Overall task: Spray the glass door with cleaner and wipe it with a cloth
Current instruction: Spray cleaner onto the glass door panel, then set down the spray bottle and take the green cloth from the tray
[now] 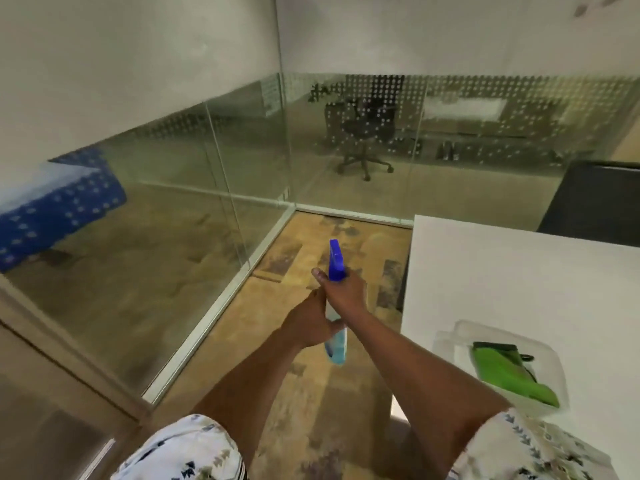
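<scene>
Hands gripped one bottle: the left hand [309, 323] was clamped on the pale-blue translucent spray bottle [336, 342], the right hand [341, 289] on its blue trigger head [336, 260]. The green cloth [509, 372] lay in a clear tray [550, 351] on the white worktop [512, 271] at three o'clock. Nozzle pointed at twelve, so I judged spray might hit the carpeted floor [301, 375] short of the glass door [194, 188] at ten.

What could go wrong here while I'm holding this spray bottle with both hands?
1. The spray bottle points down toward the floor corner, so a squeeze may wet the carpet rather than the glass.
2. The green cloth sits in a clear tray on the white table, and both hands are busy, so wiping may lag and streak.
</scene>
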### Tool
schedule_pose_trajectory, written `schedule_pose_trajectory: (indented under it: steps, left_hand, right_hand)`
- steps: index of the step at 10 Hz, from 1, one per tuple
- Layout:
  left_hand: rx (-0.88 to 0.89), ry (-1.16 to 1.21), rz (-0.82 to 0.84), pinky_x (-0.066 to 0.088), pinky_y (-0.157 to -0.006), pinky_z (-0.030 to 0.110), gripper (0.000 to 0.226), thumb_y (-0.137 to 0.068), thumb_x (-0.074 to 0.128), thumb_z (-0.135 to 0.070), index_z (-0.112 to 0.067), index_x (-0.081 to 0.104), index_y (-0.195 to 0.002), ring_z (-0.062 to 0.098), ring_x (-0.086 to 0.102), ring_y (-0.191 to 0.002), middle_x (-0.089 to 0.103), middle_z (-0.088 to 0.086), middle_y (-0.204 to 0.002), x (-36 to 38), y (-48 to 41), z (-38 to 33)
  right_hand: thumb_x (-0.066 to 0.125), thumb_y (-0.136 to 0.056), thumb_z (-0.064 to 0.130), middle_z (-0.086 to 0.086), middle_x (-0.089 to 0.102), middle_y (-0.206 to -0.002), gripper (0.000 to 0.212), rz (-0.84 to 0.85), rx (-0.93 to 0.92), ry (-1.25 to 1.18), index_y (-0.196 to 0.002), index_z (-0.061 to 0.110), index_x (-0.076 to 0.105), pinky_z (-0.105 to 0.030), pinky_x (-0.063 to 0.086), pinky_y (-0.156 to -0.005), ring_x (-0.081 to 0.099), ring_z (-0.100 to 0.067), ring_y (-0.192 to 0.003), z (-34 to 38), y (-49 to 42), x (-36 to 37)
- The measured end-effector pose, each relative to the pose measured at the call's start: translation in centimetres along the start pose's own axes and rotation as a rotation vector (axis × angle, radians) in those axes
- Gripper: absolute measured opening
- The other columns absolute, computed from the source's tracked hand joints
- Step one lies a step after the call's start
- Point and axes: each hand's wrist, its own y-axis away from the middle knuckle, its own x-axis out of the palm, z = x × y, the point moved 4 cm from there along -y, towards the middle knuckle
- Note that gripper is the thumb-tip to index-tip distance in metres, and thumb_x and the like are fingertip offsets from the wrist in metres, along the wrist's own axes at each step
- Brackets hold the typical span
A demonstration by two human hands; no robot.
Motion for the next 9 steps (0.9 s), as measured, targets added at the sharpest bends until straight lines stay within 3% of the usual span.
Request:
schedule_pose_trajectory:
  steps: [1, 2, 3, 4, 5, 6, 7, 8, 9]
  left_hand:
    - [-0.003, 0.073, 0.021, 0.048, -0.079, 0.023, 0.065, -0.086, 0.08, -0.026, -0.008, 0.05, -0.141, 0.028, 0.066, -0.114, 0.067, 0.011, -0.129, 3.7, -2.9, -2.0]
    - [-0.006, 0.107, 0.069, 0.041, -0.061, 0.009, 0.051, -0.083, 0.082, -0.023, -0.007, 0.061, -0.127, 0.027, 0.07, -0.103, 0.074, 0.011, -0.115, 7.0, -5.7, -3.6]
    - [0.0, 0.11, 0.116, 0.053, -0.077, 0.027, 0.043, -0.087, 0.077, -0.021, -0.006, 0.063, -0.125, 0.03, 0.071, -0.104, 0.075, 0.012, -0.113, 10.3, -8.2, -5.5]
    - [-0.011, 0.18, 0.141, 0.048, -0.079, 0.014, 0.044, -0.095, 0.07, -0.016, -0.01, 0.059, -0.137, 0.026, 0.066, -0.119, 0.069, 0.008, -0.13, 13.4, -10.4, -7.2]
    - [-0.031, 0.205, 0.149, 0.049, -0.092, 0.023, 0.051, -0.093, 0.071, -0.012, -0.01, 0.055, -0.141, 0.027, 0.062, -0.125, 0.064, 0.009, -0.137, 16.1, -12.2, -8.2]
    - [-0.057, 0.205, 0.196, 0.054, -0.094, 0.035, 0.048, -0.09, 0.074, -0.01, -0.006, 0.058, -0.135, 0.032, 0.065, -0.118, 0.067, 0.014, -0.129, 19.3, -14.4, -8.5]
    - [-0.035, 0.268, 0.225, 0.057, -0.098, 0.038, 0.046, -0.091, 0.075, -0.02, -0.008, 0.057, -0.132, 0.028, 0.067, -0.115, 0.069, 0.009, -0.124, 21.1, -15.3, -8.6]
    - [0.005, 0.295, 0.219, 0.055, -0.097, 0.033, 0.063, -0.083, 0.084, -0.035, -0.015, 0.054, -0.135, 0.024, 0.068, -0.111, 0.068, 0.002, -0.127, 22.5, -16.4, -8.7]
    - [-0.02, 0.341, 0.246, 0.056, -0.095, 0.033, 0.073, -0.079, 0.086, -0.04, -0.017, 0.051, -0.139, 0.021, 0.066, -0.108, 0.067, 0.001, -0.129, 23.4, -17.0, -8.5]
  right_hand:
    - [0.08, -0.082, 0.055, 0.013, 0.054, -0.057, 0.042, -0.072, 0.048, 0.025, -0.064, 0.029, 0.052, -0.018, 0.037, -0.052, 0.052, 0.0, -0.055, -2.6, -1.0, -3.9]
    - [0.078, -0.082, 0.058, 0.01, 0.055, -0.059, 0.046, -0.124, 0.086, 0.1, -0.065, 0.027, 0.05, -0.024, 0.038, -0.054, 0.052, -0.005, -0.056, -4.9, -1.9, -7.5]
    - [0.077, -0.084, 0.057, 0.007, 0.054, -0.061, 0.049, -0.184, 0.103, 0.149, -0.067, 0.02, 0.05, -0.02, 0.037, -0.055, 0.051, -0.006, -0.057, -7.2, -2.9, -10.7]
    - [0.076, -0.087, 0.054, 0.004, 0.059, -0.066, 0.046, -0.231, 0.132, 0.163, -0.076, 0.013, 0.059, -0.021, 0.038, -0.06, 0.055, -0.013, -0.063, -9.2, -3.8, -13.6]
    - [0.073, -0.089, 0.054, 0.011, 0.054, -0.066, 0.039, -0.229, 0.149, 0.234, -0.073, 0.027, 0.049, -0.017, 0.036, -0.06, 0.052, -0.006, -0.063, -10.9, -4.7, -15.9]
    - [0.075, -0.088, 0.052, 0.013, 0.06, -0.078, 0.028, -0.196, 0.152, 0.298, -0.086, 0.03, 0.057, -0.02, 0.04, -0.069, 0.055, -0.001, -0.072, -12.6, -5.2, -17.8]
    - [0.071, -0.087, 0.061, 0.001, 0.065, -0.124, 0.062, -0.128, 0.205, 0.37, -0.134, 0.02, 0.062, -0.036, 0.051, -0.096, 0.063, -0.015, -0.11, -15.1, -5.0, -20.2]
    - [0.064, -0.087, 0.069, -0.005, 0.063, -0.136, 0.072, -0.126, 0.314, 0.422, -0.138, 0.019, 0.062, -0.039, 0.052, -0.102, 0.063, -0.02, -0.119, -18.0, -4.1, -23.6]
    - [0.062, -0.088, 0.07, -0.006, 0.067, -0.128, 0.066, -0.136, 0.435, 0.61, -0.127, 0.017, 0.069, -0.031, 0.049, -0.098, 0.064, -0.022, -0.116, -21.6, -3.1, -27.1]
